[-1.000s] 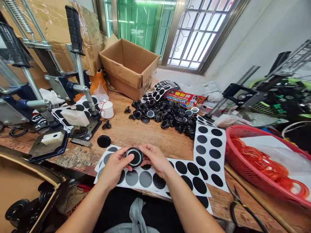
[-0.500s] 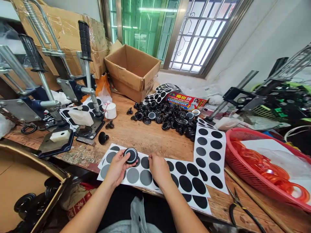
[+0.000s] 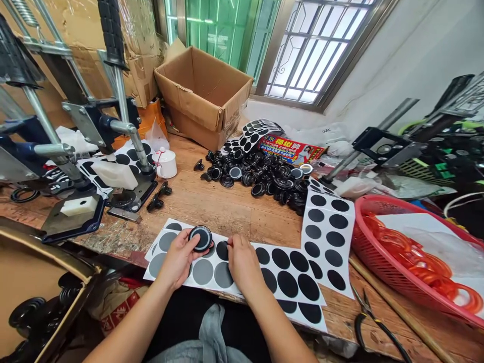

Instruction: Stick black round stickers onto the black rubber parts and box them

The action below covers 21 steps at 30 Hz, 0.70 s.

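Note:
My left hand (image 3: 181, 258) is closed around a round black knob (image 3: 200, 238), thumb across its near edge. The knob's flat face with a pale ring is turned up. Under both hands lies a white sheet of round black stickers (image 3: 288, 284), some looking grey where light falls on them. My right hand (image 3: 242, 259) rests on this sheet, thumb and fingers pinched at the edge of a black round sticker (image 3: 222, 250). The fingertips partly hide that sticker; whether it has come off the sheet is unclear.
A pile of black knobs (image 3: 260, 174) lies behind the hands. Hand presses (image 3: 121, 121) and a white mug (image 3: 165, 164) stand left. An open cardboard box (image 3: 204, 101) sits behind. Right are another sticker sheet (image 3: 313, 232), a red basket (image 3: 401, 287) and pliers (image 3: 365, 315).
The view has shifted slightly. My right fingers remain pinched at the sheet, and the sticker beside them looks darker. A loose knob near the press appears to have turned edge-on.

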Tool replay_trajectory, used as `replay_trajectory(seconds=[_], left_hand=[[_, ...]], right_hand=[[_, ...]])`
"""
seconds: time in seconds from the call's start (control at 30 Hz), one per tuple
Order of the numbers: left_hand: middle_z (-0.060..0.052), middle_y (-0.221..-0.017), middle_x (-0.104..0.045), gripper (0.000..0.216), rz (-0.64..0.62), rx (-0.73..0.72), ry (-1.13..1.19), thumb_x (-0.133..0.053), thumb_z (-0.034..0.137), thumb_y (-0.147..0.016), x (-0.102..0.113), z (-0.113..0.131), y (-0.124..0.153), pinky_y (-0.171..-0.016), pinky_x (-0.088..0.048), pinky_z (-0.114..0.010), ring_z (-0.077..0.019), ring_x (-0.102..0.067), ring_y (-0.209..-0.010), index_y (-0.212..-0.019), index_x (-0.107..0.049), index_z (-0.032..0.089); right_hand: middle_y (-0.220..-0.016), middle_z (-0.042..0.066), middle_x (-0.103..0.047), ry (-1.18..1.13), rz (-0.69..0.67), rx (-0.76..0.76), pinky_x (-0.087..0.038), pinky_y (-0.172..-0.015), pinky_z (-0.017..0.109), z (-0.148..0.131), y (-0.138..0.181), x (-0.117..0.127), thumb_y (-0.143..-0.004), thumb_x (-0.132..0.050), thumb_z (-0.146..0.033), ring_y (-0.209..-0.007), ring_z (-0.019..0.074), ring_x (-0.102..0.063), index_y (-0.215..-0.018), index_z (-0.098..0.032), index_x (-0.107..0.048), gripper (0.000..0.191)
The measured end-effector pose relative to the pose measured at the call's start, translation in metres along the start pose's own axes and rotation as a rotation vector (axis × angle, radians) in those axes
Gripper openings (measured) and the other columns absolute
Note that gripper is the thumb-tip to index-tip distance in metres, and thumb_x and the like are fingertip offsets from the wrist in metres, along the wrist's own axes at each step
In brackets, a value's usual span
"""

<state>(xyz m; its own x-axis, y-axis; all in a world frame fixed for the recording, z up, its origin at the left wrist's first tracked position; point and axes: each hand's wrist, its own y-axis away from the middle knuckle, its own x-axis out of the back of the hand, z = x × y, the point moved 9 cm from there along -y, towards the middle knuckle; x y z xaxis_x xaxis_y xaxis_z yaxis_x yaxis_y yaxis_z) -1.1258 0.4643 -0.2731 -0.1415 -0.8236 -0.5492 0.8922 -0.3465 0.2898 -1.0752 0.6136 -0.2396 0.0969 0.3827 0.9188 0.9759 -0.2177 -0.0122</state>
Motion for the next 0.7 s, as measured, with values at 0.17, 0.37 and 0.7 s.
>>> replay_trajectory(seconds=[0.17, 0.37, 0.7], left_hand=[[-0.005, -0.088, -0.071, 0.031, 0.011, -0.001, 0.001, -0.078, 0.031, -0.071, 0.000, 0.001, 0.001, -0.077, -0.057, -0.037, -0.0227, -0.071, -0.080, -0.092, -0.062, 0.014], [-0.006, -0.090, -0.071, 0.029, 0.016, 0.005, -0.019, -0.076, 0.032, -0.073, 0.001, -0.001, -0.001, -0.079, -0.057, -0.037, -0.0224, -0.072, -0.082, -0.092, -0.061, 0.015], [-0.006, -0.109, -0.067, 0.044, -0.070, 0.057, -0.015, -0.069, 0.015, -0.075, -0.034, 0.008, 0.029, -0.081, -0.057, -0.036, -0.0190, -0.068, -0.088, -0.118, -0.060, 0.021]], right_hand=[[-0.106, 0.013, -0.060, -0.208, 0.033, 0.058, -0.043, -0.090, 0.039, 0.002, 0.008, 0.004, -0.090, -0.049, -0.018, -0.102, 0.0266, -0.057, -0.114, -0.015, -0.063, 0.027], [-0.108, 0.008, -0.065, -1.014, -0.190, 0.047, -0.039, -0.096, 0.041, 0.020, 0.017, 0.016, -0.087, -0.056, -0.049, -0.105, 0.0252, -0.058, -0.057, -0.022, -0.069, 0.043], [-0.084, 0.002, -0.068, -1.505, 0.015, -0.305, -0.044, -0.067, 0.023, 0.040, 0.038, 0.047, -0.064, -0.084, -0.029, -0.070, 0.0108, -0.055, -0.081, -0.021, -0.075, 0.021]])
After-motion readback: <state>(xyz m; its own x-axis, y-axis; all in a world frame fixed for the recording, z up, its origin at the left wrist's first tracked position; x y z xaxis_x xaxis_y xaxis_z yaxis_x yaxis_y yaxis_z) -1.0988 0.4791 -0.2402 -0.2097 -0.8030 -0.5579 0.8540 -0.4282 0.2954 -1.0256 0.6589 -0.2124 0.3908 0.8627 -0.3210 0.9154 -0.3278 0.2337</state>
